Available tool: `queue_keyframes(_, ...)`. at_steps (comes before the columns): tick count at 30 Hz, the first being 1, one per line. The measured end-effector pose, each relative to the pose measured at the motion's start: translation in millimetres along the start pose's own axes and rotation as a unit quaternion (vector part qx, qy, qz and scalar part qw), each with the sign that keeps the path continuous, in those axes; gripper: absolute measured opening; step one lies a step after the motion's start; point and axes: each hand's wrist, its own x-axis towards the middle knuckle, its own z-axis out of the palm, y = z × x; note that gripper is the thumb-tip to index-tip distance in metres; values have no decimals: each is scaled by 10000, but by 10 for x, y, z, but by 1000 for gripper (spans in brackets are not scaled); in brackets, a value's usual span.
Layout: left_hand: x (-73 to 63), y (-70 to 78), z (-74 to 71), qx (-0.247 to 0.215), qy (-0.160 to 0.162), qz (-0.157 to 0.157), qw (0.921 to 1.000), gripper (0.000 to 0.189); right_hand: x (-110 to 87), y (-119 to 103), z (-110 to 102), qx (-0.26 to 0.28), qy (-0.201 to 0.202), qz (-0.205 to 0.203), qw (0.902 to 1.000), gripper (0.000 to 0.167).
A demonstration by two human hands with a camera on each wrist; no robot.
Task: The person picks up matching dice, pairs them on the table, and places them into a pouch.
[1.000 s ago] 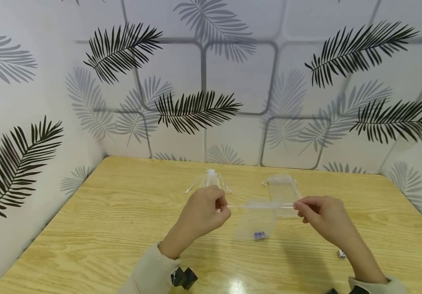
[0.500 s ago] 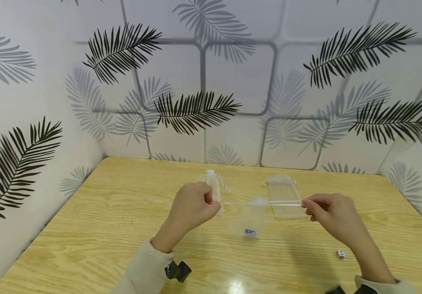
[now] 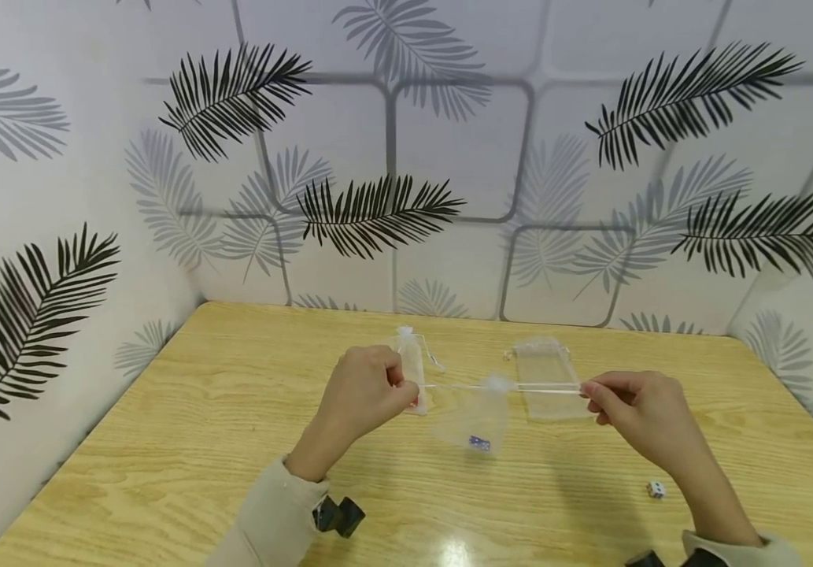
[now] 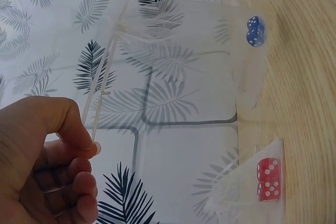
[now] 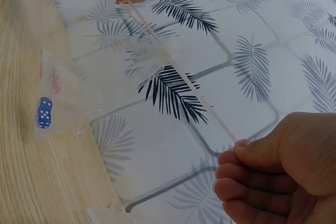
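Observation:
A sheer white drawstring pouch [image 3: 487, 417] hangs between my hands, its neck gathered tight. Blue dice [image 4: 255, 32] sit in its bottom corner, just over the table in the head view. My left hand [image 3: 364, 394] pinches one end of the white drawstring [image 3: 548, 387] between thumb and forefinger. On the other side my right hand [image 3: 643, 409] pinches the opposite end, and the cord runs taut between them. Behind my left hand lies a second pouch [image 3: 411, 358], gathered at the top, with red dice [image 4: 269, 179] inside.
Beyond the hanging pouch, another sheer pouch [image 3: 548, 374] lies flat on the wooden table [image 3: 236, 409]. A white die [image 3: 656, 490] rests near my right forearm. A wall with leaf print [image 3: 448, 157] stands at the table's back edge.
My hands have moved apart, the left one leftward and the right one slightly rightward. The pouch's mouth has drawn from wide to bunched, and the blue dice have shifted a little left.

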Motion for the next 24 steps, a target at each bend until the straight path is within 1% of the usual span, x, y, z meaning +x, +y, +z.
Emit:
queue_keyframes(2, 24, 14, 8, 4, -6, 19, 10000, 29, 4, 10, -5, -37, 85, -15, 10000, 12)
queue_keyframes(5, 34, 27, 22, 9, -88, -57, 9999, 29, 16, 8, 4, -75, 225, 29, 9997, 12)
queue_keyframes(9, 25, 34, 49, 74, -162, -110, 9998, 29, 63, -13, 29, -274, 391, 197, 9987, 17)
queue_keyframes(11, 24, 31, 61, 153, -106, -51, 9998, 27, 105, -17, 51, -429, 474, 237, 9977, 19)
queue_keyframes(14, 63, 29, 71, 291, -8, 43, 9996, 24, 188, -14, 61, -543, 563, 273, 9966, 20)
queue_keyframes(17, 133, 16, 91, 483, -103, 0, 9988, 22, 275, 9, 59, -564, 490, 346, 9966, 22)
queue_keyframes(21, 222, -18, 139, 735, -421, -236, 9961, 20, 374, 58, 75, -486, 273, 435, 9975, 25)
queue_keyframes(24, 254, -48, 166, 798, -556, -410, 9944, 19, 431, 86, 103, -478, 200, 402, 9978, 26)
